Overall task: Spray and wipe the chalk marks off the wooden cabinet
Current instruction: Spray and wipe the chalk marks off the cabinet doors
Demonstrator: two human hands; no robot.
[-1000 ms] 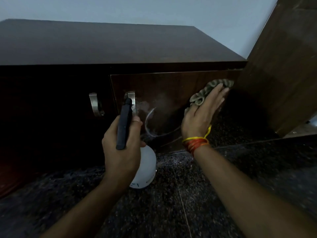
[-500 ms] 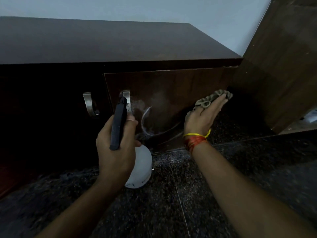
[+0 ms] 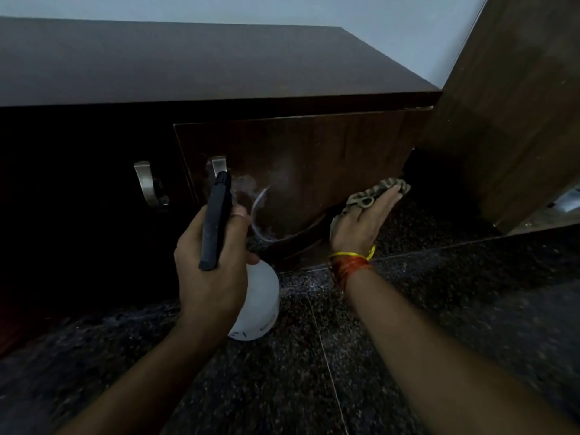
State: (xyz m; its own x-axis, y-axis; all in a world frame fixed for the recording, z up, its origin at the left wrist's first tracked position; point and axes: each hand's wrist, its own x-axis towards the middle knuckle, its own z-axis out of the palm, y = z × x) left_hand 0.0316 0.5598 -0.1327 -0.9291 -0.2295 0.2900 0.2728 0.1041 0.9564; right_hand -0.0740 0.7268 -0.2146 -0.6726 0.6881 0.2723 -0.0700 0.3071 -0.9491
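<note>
- The left part of the cabinet front, at the left of the frame, lies in deep shadow; only one metal handle can be made out there.
- A second handle on the lit door is partly hidden behind the black spray head.
- The spray bottle sits at centre frame; its white body is largely covered by the left hand, and its contents cannot be made out through the opaque wall.
- The left hand has its fingers curled round the bottle's neck, with the black spray head standing above the knuckles and its nozzle directed at the door.
- The chalk marks show as a pale curved line with a hazy whitish patch on the lower part of the door, just beyond the nozzle; their lower end is hard to follow in the dim light.
- The right hand, right of centre, lies flat with fingers extended, pressing a crumpled greyish cloth against the lower right corner of the door; most of the cloth is concealed under the palm.
- Red and yellow threads circle the right wrist.
- A brown wooden panel occupies the upper right of the frame and is cut off by the edge.
- The speckled dark floor fills the lower frame.
</note>
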